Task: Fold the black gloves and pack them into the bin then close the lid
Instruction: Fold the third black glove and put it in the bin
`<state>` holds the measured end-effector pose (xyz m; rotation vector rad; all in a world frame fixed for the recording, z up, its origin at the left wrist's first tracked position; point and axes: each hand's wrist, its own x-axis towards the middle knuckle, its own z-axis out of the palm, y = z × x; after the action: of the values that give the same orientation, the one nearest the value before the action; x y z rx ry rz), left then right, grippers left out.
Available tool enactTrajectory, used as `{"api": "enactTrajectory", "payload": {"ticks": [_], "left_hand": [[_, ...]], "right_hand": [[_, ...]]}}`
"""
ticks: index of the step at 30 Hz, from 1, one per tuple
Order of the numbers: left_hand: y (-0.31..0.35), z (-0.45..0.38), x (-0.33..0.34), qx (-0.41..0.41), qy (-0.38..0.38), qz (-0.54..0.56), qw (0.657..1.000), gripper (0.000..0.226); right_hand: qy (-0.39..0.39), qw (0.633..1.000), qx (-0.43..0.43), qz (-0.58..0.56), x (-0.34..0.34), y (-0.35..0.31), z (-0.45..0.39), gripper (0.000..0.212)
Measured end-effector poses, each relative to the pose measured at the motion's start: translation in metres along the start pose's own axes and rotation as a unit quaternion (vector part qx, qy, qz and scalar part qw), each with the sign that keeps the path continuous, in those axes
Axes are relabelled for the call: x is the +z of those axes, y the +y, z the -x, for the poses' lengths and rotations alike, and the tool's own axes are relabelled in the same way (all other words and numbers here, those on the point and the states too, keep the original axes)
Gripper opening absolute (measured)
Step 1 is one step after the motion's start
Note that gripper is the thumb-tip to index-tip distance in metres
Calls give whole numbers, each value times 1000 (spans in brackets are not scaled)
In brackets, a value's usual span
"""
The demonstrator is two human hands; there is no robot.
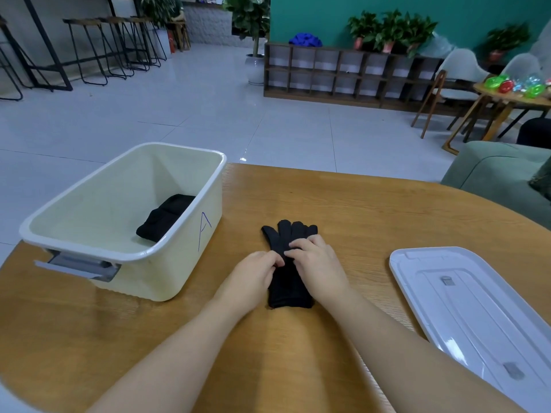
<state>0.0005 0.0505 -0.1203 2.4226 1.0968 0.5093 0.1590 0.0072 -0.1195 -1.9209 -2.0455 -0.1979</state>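
Note:
A black glove (pixel 288 289) lies flat on the wooden table (pixel 372 222), fingers pointing away from me, cuff toward me. My left hand (pixel 253 274) pinches its left edge near the palm. My right hand (pixel 317 262) has its fingers curled on the glove's middle, pinching the fabric. A cream bin (pixel 190 234) marked with a blue "A" stands open at the left. Inside it lies a folded black glove (pixel 165 217) against the near right wall. The white lid (pixel 477 311) lies flat on the table at the right.
The table's rounded edge runs behind the bin and along the right. A green sofa (pixel 501 171) sits beyond the right edge. Shelves, chairs and plants stand far back across the tiled floor.

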Motion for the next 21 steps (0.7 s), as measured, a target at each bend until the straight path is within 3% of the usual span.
{"api": "enactTrajectory", "payload": {"ticks": [2,5,8,12,18,21], "left_hand": [[-7,4,-4,28,-48,-8,998,39],[-11,10,-11,48,-82,3,996,40],[-11,12,-13,57,-84,15,995,40],[-13,12,-9,68,-70,15,995,35],[-4,10,2,37,8,44,998,22],[-2,15,3,55,15,19,998,19]], "right_hand": [[-8,1000,-21,11,-1,4,2,35],[-89,994,-39,-40,-5,13,4,45],[-162,981,1,-108,-17,20,9,61],[-230,961,11,-153,-33,18,21,63],[-271,954,-3,-128,-36,12,28,72],[-210,966,24,-147,-35,5,30,57]]}}
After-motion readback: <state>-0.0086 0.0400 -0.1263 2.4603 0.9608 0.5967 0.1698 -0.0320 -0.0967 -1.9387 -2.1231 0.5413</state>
